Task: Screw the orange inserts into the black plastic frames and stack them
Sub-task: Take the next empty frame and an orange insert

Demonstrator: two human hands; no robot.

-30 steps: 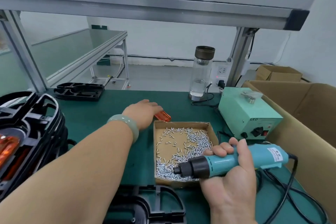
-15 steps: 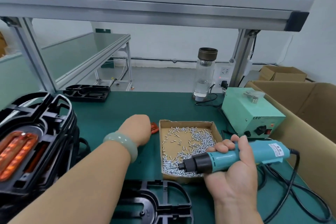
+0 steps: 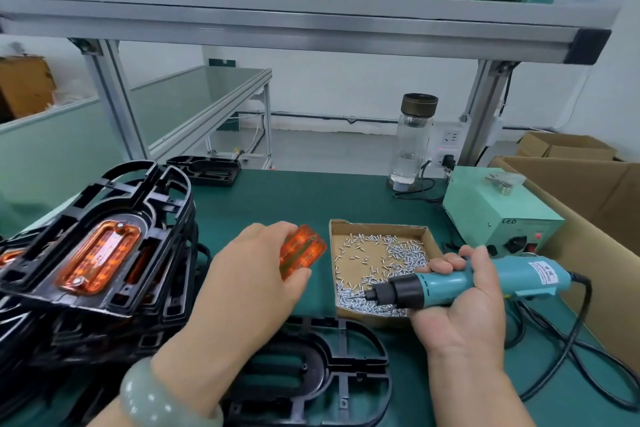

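- Your green bench (image 3: 277, 204) stands under an aluminium shelf (image 3: 311, 28). A bottle (image 3: 414, 142) and a pale green power box (image 3: 491, 215) are at its back right.
- Your left hand (image 3: 249, 284) holds an orange insert (image 3: 304, 253) just left of the screw box (image 3: 377, 228), with the fingers (image 3: 270, 230) curled over its far edge and the thumb on the near edge.
- Your right hand (image 3: 460, 308) grips the screwdriver (image 3: 433, 284) round its barrel. The bit points left over the screws.
- A black frame (image 3: 346, 367) lies flat at the near edge, partly under your left wrist.
- A stack of frames (image 3: 104, 253) with inserts fitted leans at your left.
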